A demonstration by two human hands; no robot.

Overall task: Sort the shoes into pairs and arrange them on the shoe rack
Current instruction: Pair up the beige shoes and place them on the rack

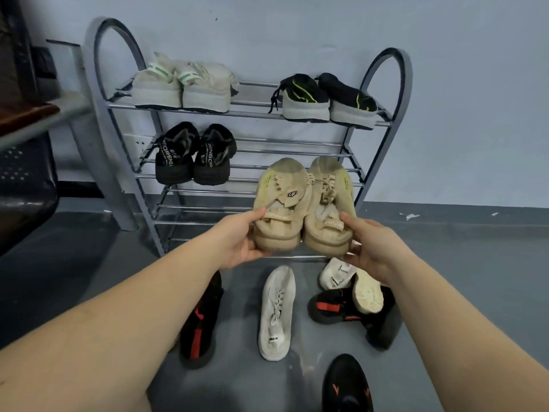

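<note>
Holding a pair of tan shoes by their heels, the person has them side by side at the centre of the head view, in front of the right half of the shoe rack (101,120). The left hand (237,242) curls around the heel of the left tan shoe (280,203), thumb on top and fingers (252,255) underneath; the right hand (371,248) grips the right tan shoe (328,200) the same way. The toes point at the rack, level with the middle shelf's open right side.

At upper centre, the top shelf carries a white pair with green stripes (181,87) on the left and a black pair with lime trim (323,98) on the right. Below them a black pair (194,156) fills the left of the middle shelf.

Along the bottom of the frame the floor holds a white shoe (276,310), a second white shoe (337,273) resting against a black shoe with red marks (344,307), its likely mate (200,319) at lower left, and another black shoe (347,385) at the bottom edge.

The likely trouble lies in the shelves, which are spaced rails: a toe set between two rails could tip through or catch. Each grip covers only the heel, so a shoe may sag, twist or slip. Pushing too far left could also nudge the black pair.
</note>
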